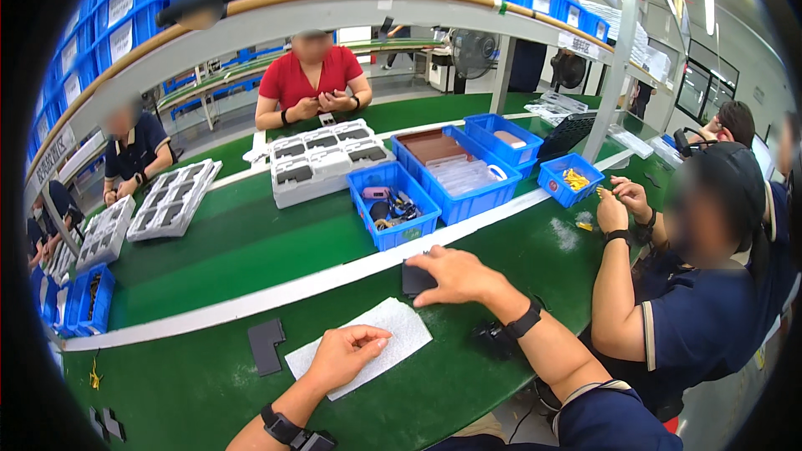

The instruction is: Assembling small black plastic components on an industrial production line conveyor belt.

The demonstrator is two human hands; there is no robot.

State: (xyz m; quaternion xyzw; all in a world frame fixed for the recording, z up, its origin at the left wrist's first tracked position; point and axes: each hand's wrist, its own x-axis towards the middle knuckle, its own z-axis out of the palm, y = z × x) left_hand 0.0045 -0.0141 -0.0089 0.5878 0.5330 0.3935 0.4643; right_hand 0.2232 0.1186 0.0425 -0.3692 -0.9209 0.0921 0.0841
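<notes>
My right hand [458, 276] reaches over a black, flat rectangular piece [413, 279] near the white rail, its fingers and thumb at opposite edges of it. Part of that piece is hidden under the hand. Lower and to the left, my left hand [344, 357] rests over a white foam sheet [401, 326]. Its fingers are curled, with the thumb close to the fingertips, and nothing shows between them. A dark grey flat piece with a notched corner [266, 347] lies on the green table left of the sheet.
Past the white rail [251, 309] stand blue bins [393, 207] of tools and clear plastic parts, and white trays [326, 163] of dark pieces. A co-worker [693, 317] sits close on my right, by a small bin [571, 179] of yellow bits. A shelf [434, 2] crosses overhead.
</notes>
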